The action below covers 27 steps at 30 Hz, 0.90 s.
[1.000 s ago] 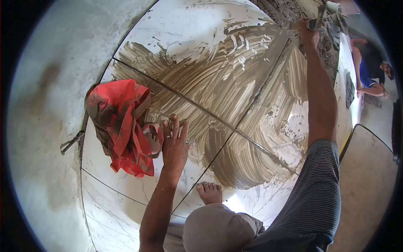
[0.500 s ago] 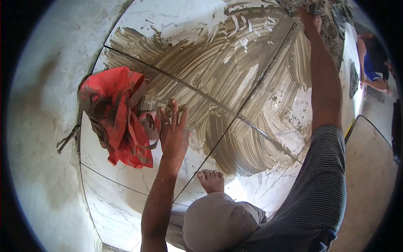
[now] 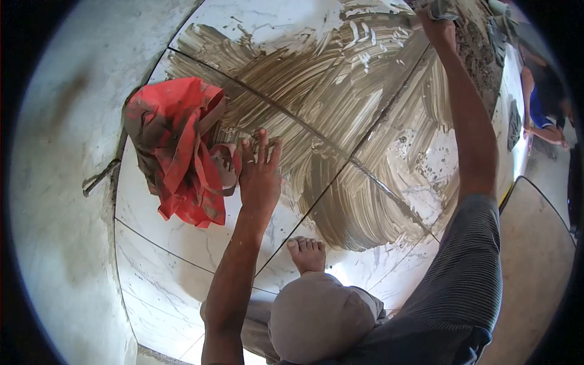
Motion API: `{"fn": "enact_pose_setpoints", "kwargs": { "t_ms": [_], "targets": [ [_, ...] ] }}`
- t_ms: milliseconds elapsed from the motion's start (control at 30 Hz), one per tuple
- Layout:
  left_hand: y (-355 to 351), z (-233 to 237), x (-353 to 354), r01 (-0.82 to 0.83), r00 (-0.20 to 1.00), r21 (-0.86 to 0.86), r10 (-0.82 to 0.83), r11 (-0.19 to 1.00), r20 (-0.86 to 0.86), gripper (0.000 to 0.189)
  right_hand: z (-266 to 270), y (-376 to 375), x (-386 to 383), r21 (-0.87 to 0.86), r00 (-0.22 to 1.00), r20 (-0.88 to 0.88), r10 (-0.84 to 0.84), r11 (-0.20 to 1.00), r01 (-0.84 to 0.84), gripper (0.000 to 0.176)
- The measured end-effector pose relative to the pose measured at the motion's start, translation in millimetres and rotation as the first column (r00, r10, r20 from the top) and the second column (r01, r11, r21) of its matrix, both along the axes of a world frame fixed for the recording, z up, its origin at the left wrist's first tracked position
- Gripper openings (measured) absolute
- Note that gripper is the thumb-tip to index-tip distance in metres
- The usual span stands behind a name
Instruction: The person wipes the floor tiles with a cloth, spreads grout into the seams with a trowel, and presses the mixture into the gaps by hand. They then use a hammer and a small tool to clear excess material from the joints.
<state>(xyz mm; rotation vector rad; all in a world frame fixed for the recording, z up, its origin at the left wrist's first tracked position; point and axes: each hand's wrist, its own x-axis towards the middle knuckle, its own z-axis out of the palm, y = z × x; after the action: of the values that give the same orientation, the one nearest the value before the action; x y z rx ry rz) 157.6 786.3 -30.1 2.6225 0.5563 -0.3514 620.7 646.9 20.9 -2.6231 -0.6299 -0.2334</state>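
My left hand [image 3: 260,176] lies with fingers spread on the marble-patterned floor tiles [image 3: 176,243], just right of a crumpled red bag [image 3: 182,146] smeared with grey-brown mud. At the far top right, my right hand [image 3: 437,29] is closed around a grey, cement-coated thing [image 3: 443,10]; its kind I cannot tell. Thin brown-grey grout slurry [image 3: 340,79] is spread in curved streaks across the tiles between my hands. Dark joint lines [image 3: 350,159] run through the smear and cross near its middle.
My bare foot [image 3: 307,254] rests on the tiles below the smear. A concrete wall [image 3: 67,158] borders the left, with a bent metal piece [image 3: 100,177] at its base. Rubble [image 3: 474,55] lines the upper right, and another person [image 3: 544,103] is at the right edge.
The view has shifted slightly. My right hand has moved a little left at the top edge with the grey thing in it. My left hand stays beside the red bag.
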Motion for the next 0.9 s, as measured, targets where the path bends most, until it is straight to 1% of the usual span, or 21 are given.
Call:
{"fn": "enact_pose_setpoints", "kwargs": {
  "t_ms": [33,67,133,167,233,267,333,367,400,467,500,533,600,633,667,733,767,800,833,867,900],
  "targets": [
    [-1,-1,-2,0.002,1.0,-0.004,-0.002,1.0,-0.007,0.079,6,6,-20,0.124,0.993,0.044,0.114,0.985,-0.118,0.023],
    [-1,-1,-3,0.001,1.0,-0.002,-0.001,1.0,-0.007,0.079,14,12,-39,0.126,0.992,0.043,0.115,0.985,-0.12,0.023],
    [-3,-1,-2,0.024,1.0,0.065,-0.025,0.998,0.009,0.085,36,25,-71,0.35,0.885,-0.089,0.457,0.846,-0.401,0.022],
    [-3,0,-1,0.024,0.999,0.067,-0.025,0.997,0.02,0.085,47,30,-83,0.348,0.886,-0.079,0.457,0.846,-0.405,0.022],
    [-2,3,-1,0.036,0.999,0.075,-0.037,0.997,0.015,0.086,66,37,-103,0.27,0.802,-0.136,0.582,0.8,-0.535,0.022],
    [-3,3,-1,0.038,0.999,0.074,-0.04,0.997,0.021,0.086,74,41,-112,0.266,0.804,-0.132,0.58,0.802,-0.535,0.022],
    [-4,-1,-2,0.029,0.999,0.111,-0.033,0.993,0.033,0.083,86,48,-124,0.186,0.843,-0.023,0.537,0.831,-0.524,0.023],
    [-4,-4,-3,0.028,0.999,0.111,-0.032,0.993,0.037,0.083,53,44,-94,0.252,0.875,-0.146,0.461,0.873,-0.418,0.045],
    [-4,-7,-3,0.015,0.999,0.1,-0.019,0.995,0.039,0.083,45,33,-85,0.252,0.875,-0.14,0.463,0.872,-0.421,0.045],
    [-5,-5,-3,-0.002,0.999,0.092,-0.002,0.996,0.052,0.083,40,18,-73,-0.009,0.851,-0.342,0.398,0.905,-0.426,0.037],
    [-5,-2,-3,0.013,1.0,0.073,-0.014,0.997,0.011,0.085,37,18,-66,-0.009,0.853,-0.33,0.404,0.902,-0.431,0.037],
    [-2,0,-1,0.024,0.999,0.061,-0.023,0.998,-0.029,0.087,32,21,-58,-0.026,0.876,-0.329,0.354,0.924,-0.383,0.038],
    [-4,-1,-5,0.015,1.0,0.043,-0.013,0.999,-0.026,0.086,23,21,-57,-0.067,0.906,-0.357,0.229,0.961,-0.269,0.039],
    [-3,-5,-3,0.002,1.0,0.026,-0.001,1.0,-0.015,0.085,26,27,-52,-0.064,0.906,-0.351,0.234,0.96,-0.273,0.039],
    [-4,-10,-4,0.003,1.0,0.022,-0.003,1.0,-0.02,0.085,29,30,-47,-0.079,0.925,-0.314,0.213,0.965,-0.249,0.036],
    [-6,-17,-5,-0.007,0.998,0.134,-0.001,0.991,0.06,0.081,50,39,-43,-0.11,0.959,-0.233,0.162,0.975,-0.192,0.03],
    [-6,-16,-4,-0.004,0.998,0.134,-0.004,0.991,0.064,0.081,62,46,-40,-0.12,0.973,-0.183,0.14,0.979,-0.163,0.029],
    [-4,-9,-3,-0.007,0.999,0.068,0.004,0.998,0.038,0.081,66,51,-35,-0.125,0.984,-0.131,0.121,0.983,-0.138,0.029],
    [-3,-4,-3,-0.012,1.0,0.002,0.012,1.0,0.009,0.081,41,44,-16,0.028,0.987,-0.03,0.16,0.987,-0.159,0.036],
    [-3,-3,-3,-0.014,1.0,0.001,0.014,1.0,0.008,0.081,21,34,3,0.027,0.986,-0.032,0.162,0.987,-0.161,0.036],
    [-4,-2,-4,-0.015,1.0,-0.005,0.015,1.0,0.004,0.084,4,22,21,-0.106,0.981,-0.008,0.192,0.976,-0.191,0.035]
  ]
}}
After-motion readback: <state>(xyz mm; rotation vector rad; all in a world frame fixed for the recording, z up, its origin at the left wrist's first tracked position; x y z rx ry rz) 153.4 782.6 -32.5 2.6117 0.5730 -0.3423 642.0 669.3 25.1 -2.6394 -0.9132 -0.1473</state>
